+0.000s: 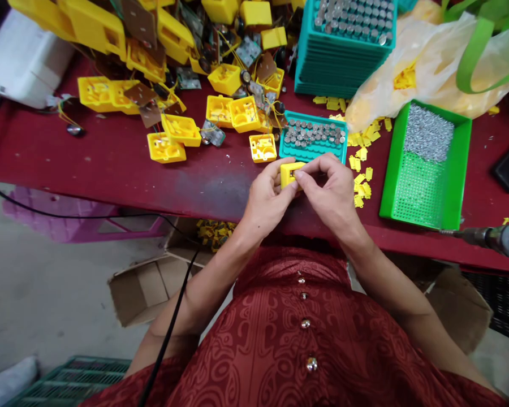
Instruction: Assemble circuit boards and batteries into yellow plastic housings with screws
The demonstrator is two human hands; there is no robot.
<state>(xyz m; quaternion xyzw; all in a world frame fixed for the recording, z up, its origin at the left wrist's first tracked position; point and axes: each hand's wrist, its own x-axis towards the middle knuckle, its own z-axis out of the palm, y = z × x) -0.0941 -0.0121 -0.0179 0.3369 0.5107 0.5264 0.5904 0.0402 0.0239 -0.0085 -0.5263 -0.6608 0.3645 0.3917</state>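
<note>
My left hand (268, 195) is closed around a small yellow plastic case (287, 174), held just above the near part of the table. The thumb and fingertips of my right hand (328, 189) are pinched together against the case's open face. Whatever lies between those fingertips is too small and hidden to make out. Right behind my hands stands a teal tray (289, 148) with rows of silver button cells (314, 132). Another open yellow case (263, 148) sits to the left of that tray.
Yellow housings with wires and circuit boards (224, 79) crowd the back left. Stacked teal trays (326, 68) stand behind. Loose yellow covers (362, 189) lie on the right, beside a green basket (388, 186) of screws. A power screwdriver (496, 238) juts in at the right edge.
</note>
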